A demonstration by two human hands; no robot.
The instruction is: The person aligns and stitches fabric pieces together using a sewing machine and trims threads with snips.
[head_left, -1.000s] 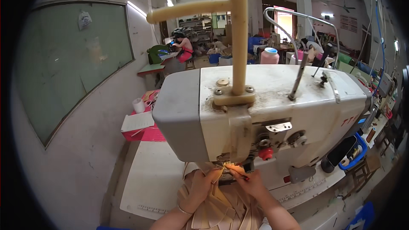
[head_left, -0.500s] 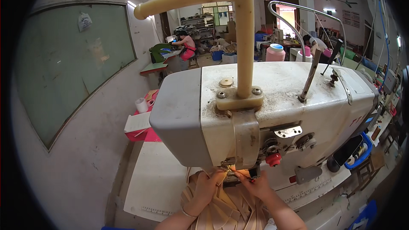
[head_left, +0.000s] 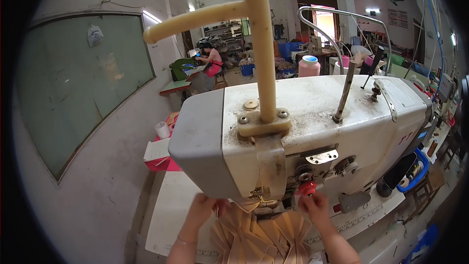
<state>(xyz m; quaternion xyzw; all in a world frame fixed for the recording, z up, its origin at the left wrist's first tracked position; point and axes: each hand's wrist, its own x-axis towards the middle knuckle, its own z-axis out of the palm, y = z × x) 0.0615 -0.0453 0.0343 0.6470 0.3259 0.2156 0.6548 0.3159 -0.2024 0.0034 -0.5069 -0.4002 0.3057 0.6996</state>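
- Left hand rests just below the sewing machine, fingers loosely curled with their tips on the tan pleated fabric; whether they pinch it, I cannot tell.
- Right hand sits under the machine's head, fingertips bunched together beside a small red knob and touching the same fabric.
- Fabric fans out in folds between both hands, directly under the machine's needle area.
- A cream thread stand rises from the top of the machine.
- White table carries the machine.
- Far behind the machine, a person in pink sits at another bench.
- A green board hangs on the wall left of the machine.
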